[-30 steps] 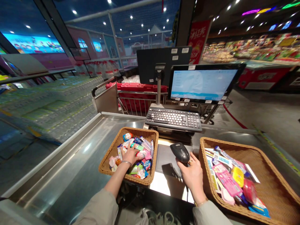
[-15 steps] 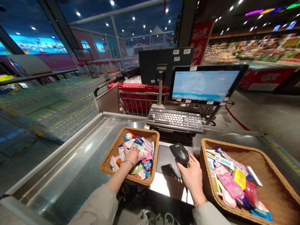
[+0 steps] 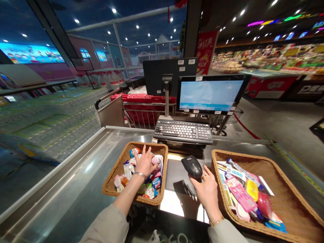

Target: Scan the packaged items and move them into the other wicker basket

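Observation:
My left hand (image 3: 144, 164) is over the left wicker basket (image 3: 107, 184), fingers spread above a mix of small packaged goods. By its thumb lies a pink and white round item (image 3: 157, 160); whether they touch I cannot tell. A blue packet (image 3: 156, 182) lies nearer the basket's right side. My right hand (image 3: 206, 189) is wrapped round a black handheld barcode scanner (image 3: 192, 166), its head tilted over the counter. Right of that hand stands a larger wicker basket (image 3: 291, 179), holding a pink packet (image 3: 240, 194), a yellow container (image 3: 251, 190) and a red container (image 3: 264, 205).
Behind the scanner sit a black keyboard (image 3: 183, 131) and a lit monitor (image 3: 210, 94). A second screen (image 3: 169, 76) shows its back. The steel counter (image 3: 83, 182) has a raised edge on the left. Beyond it are a shopping cart (image 3: 139, 118) and stacked bottle packs (image 3: 50, 114).
My left hand has lifted slightly and its fingers have spread wider over the goods. The right hand still holds the scanner. The view has shifted a little.

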The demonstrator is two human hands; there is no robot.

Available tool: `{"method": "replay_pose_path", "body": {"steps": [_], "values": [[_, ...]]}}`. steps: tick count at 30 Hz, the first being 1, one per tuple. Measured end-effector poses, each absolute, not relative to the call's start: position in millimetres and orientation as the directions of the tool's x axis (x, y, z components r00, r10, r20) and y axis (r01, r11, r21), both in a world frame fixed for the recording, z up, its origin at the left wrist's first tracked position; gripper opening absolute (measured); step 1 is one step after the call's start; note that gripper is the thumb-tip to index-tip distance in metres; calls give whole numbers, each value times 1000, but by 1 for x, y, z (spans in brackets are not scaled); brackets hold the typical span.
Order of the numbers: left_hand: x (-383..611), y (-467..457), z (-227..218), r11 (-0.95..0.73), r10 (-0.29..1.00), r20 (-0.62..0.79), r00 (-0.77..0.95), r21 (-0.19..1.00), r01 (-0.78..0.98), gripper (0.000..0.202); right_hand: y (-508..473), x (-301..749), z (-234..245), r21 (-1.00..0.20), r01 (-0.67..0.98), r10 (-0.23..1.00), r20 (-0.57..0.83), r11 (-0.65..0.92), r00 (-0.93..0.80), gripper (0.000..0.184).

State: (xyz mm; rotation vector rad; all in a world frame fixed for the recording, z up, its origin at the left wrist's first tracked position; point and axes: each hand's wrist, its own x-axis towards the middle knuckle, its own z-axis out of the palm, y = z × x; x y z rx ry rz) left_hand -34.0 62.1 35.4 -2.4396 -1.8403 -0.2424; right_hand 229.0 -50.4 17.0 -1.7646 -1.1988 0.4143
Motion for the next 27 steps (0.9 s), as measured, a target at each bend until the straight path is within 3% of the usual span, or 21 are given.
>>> {"method": "replay_pose_path", "body": {"steps": [9, 27], "values": [[-4, 65, 54, -349, 921, 222, 322, 94, 932, 30, -52, 234, 14, -804, 592, 851, 268, -61, 451, 37], [42, 67, 58, -445, 873, 275, 402, 116, 888, 31, -68, 237, 35, -785, 618, 846, 304, -38, 438, 22]]}}
